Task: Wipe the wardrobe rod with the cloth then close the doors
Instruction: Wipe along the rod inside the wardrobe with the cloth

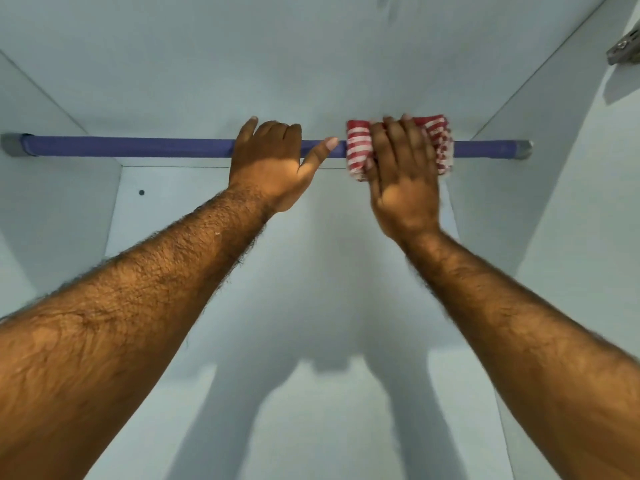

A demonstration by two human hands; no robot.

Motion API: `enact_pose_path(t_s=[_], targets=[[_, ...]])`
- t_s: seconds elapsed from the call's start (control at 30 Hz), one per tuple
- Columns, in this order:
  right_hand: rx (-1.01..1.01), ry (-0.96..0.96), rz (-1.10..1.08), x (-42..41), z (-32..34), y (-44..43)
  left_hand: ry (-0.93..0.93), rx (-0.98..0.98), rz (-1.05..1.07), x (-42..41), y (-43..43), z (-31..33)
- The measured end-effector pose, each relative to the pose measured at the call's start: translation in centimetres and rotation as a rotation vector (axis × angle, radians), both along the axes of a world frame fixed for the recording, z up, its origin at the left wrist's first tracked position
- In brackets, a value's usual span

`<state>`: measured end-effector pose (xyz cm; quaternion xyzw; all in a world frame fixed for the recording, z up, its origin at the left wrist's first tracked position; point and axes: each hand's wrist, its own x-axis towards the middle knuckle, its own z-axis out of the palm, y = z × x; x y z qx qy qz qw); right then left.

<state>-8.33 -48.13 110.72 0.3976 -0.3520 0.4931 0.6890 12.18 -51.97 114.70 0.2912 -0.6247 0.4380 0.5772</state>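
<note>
your right hand (403, 174) is wrapped around the red-and-white striped cloth (360, 150) on the purple wardrobe rod (138, 146), which runs left-right, while your left hand (273, 161) curls loosely over it just beside.

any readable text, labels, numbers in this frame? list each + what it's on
None readable.
Red-and-white striped cloth under the right hand: whitish marks near its right edge, too blurred to tell if they are lettering.
Purple rod, left hand, wardrobe panels, metal hinge: no text.
</note>
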Motion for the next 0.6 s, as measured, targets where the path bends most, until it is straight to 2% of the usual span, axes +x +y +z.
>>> enact_pose_path(t_s=[0.1,0.17,0.27,0.33,0.47,0.53,0.6], targets=[[0.026,0.051,0.087,4.1,-0.2,-1.2,0.025,0.057,-0.269,1.1,0.3,-0.1],[0.028,0.064,0.137,5.7,-0.3,-1.8,0.071,0.165,-0.446,1.3,1.1,0.0],[0.104,0.035,0.193,6.3,-0.4,-1.7,0.098,0.349,-0.481,1.2,2.3,0.7],[0.209,0.016,0.275,6.2,-0.4,-0.8,0.098,0.450,-0.613,1.3,3.3,1.1],[0.365,-0.044,0.423,6.0,-0.3,2.3,0.128,0.503,-0.848,1.7,5.3,0.6],[0.350,-0.084,0.388,6.0,-0.1,4.2,0.137,0.484,-0.906,1.8,5.9,-0.4],[0.336,-0.148,0.261,5.9,0.2,6.2,0.123,0.470,-0.963,2.0,6.4,-1.7]])
